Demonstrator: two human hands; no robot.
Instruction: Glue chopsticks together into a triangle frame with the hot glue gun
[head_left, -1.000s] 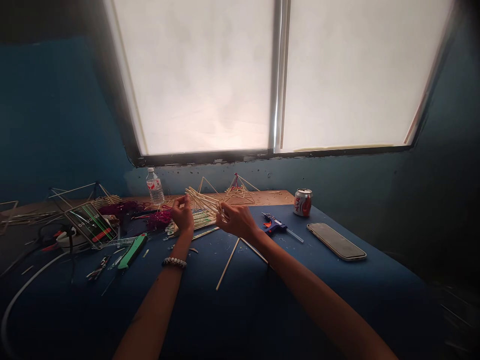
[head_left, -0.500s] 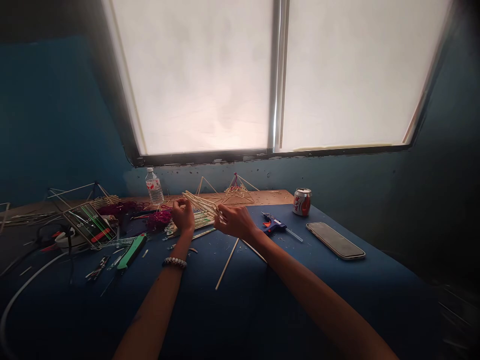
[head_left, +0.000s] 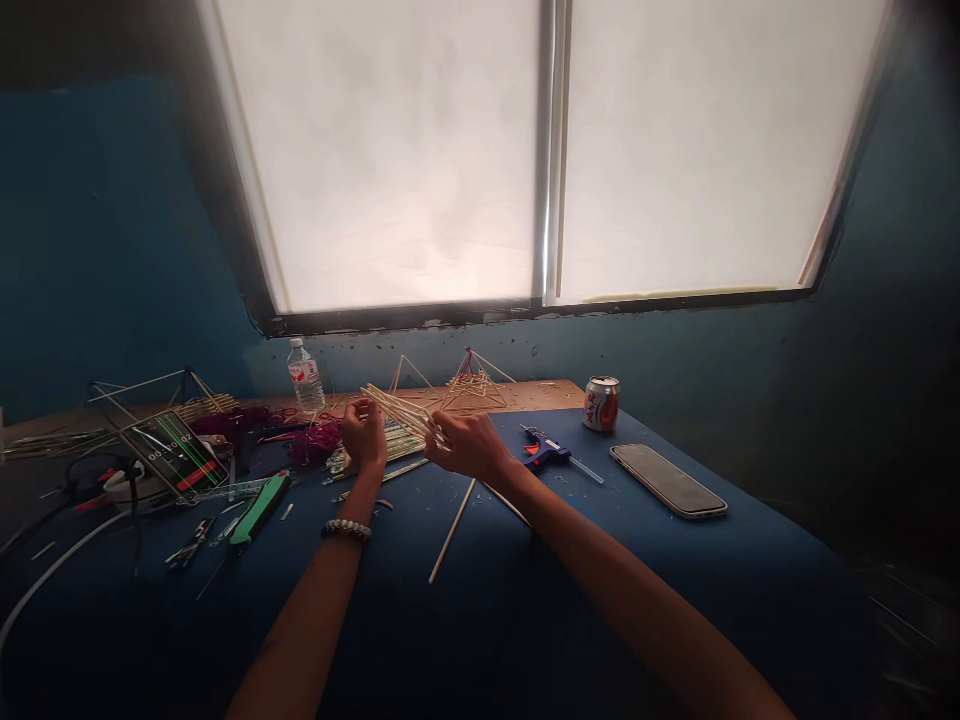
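Observation:
My right hand [head_left: 471, 445] is closed around a loose bundle of thin wooden sticks [head_left: 397, 404], which point up and to the left. Beside the far ends of the sticks, my left hand [head_left: 364, 435] is raised with its fingers curled; what they pinch, if anything, is hidden. Under and behind the hands lies a flat pile of sticks in wrappers [head_left: 405, 440]. A single stick [head_left: 452, 532] rests on the blue tabletop below my right hand, and another is partly covered by my right forearm.
Right of my hands are a blue glue gun [head_left: 546, 448], a can [head_left: 602, 404] and a phone [head_left: 667, 481]. To the left lie a green-handled tool [head_left: 259, 508], purple yarn [head_left: 319, 437] and a phone showing a timer [head_left: 172, 453]. Behind stand a water bottle [head_left: 305, 376] and stick frames [head_left: 480, 376].
The view has shifted slightly. My right hand still grips the stick bundle, and my left hand stays curled beside it. The timer display has advanced.

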